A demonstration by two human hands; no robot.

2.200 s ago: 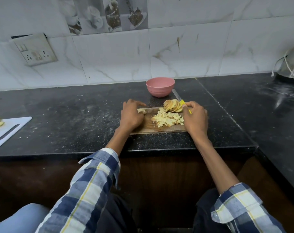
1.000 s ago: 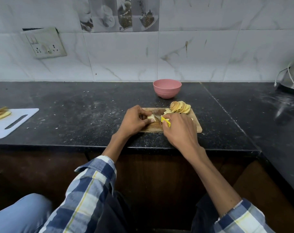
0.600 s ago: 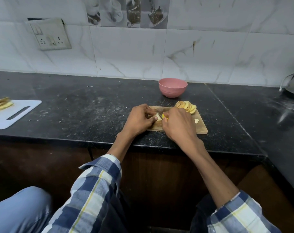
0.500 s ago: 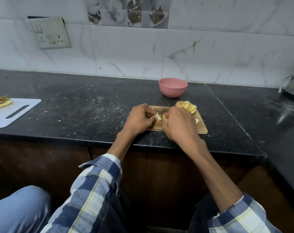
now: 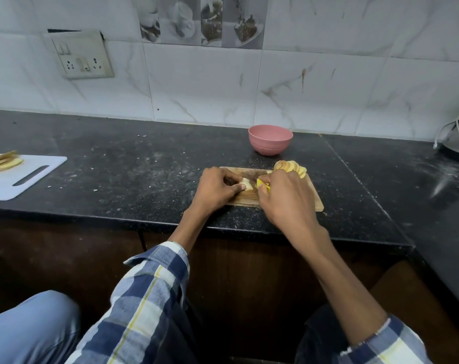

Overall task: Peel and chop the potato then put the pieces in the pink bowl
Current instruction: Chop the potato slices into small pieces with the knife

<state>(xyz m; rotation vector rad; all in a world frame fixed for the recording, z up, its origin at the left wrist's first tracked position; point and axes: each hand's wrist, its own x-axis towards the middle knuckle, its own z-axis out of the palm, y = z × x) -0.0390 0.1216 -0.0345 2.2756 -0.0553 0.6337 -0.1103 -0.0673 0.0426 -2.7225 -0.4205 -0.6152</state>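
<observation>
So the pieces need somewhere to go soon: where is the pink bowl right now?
In the head view the pink bowl stands on the black counter, just behind the wooden cutting board and close to the tiled wall, right of centre.

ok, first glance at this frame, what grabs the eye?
The two hands meeting over the wooden cutting board at the counter's front edge: the left hand pinches a pale potato piece, and the right hand grips a yellow-handled knife beside it. Just behind sit a fan of potato slices on the board's far corner and the pink bowl near the tiled wall.
</observation>
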